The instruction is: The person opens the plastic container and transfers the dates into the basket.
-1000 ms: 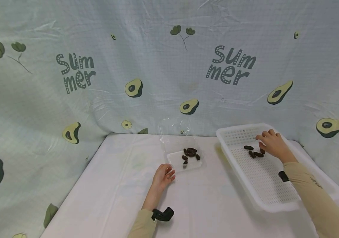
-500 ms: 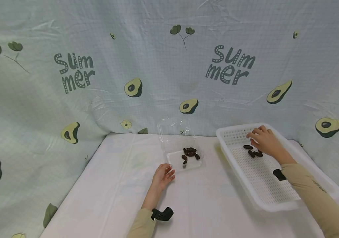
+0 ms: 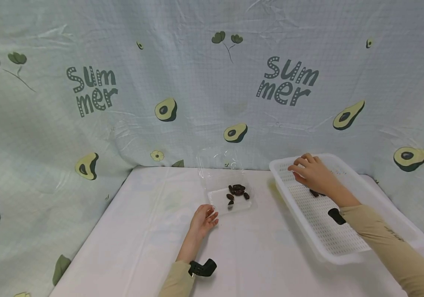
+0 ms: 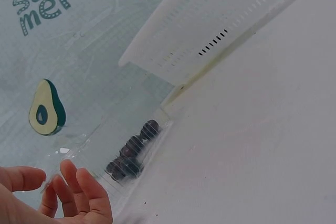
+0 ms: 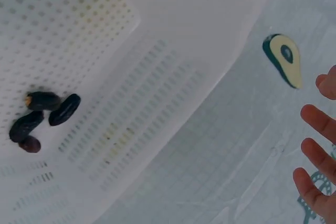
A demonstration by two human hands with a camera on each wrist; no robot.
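Gripping the edge of a clear container (image 3: 219,200) at its near-left corner, the left hand (image 3: 203,220) has thumb and forefinger pinched together on the thin plastic, while its other fingers curve loosely beside them. The container sits toward the far side of the tabletop (image 3: 152,247), with its see-through lid (image 3: 221,160) raised at the back. Several dark brown dates (image 3: 238,192) lie on its floor, most of them bunched near the rear and a couple nearer the front; the left wrist view shows some through the ridged side. Over the far-left part of a white basket (image 3: 302,220) hangs the right hand (image 3: 313,175), well apart from the container. Its fingers (image 5: 317,121) are bent and spread from one another in the right wrist view; whether anything is held between thumb and fingertips I cannot tell. Four more dates (image 5: 64,110) rest close together in the basket, near its slotted end wall, partly hidden by the hand in the head view. Both arms wear tan sleeves (image 3: 386,241) and black wrist devices (image 3: 203,268). Behind everything hangs a pale cloth (image 3: 185,74) printed with avocados, leaves and the word "summer".
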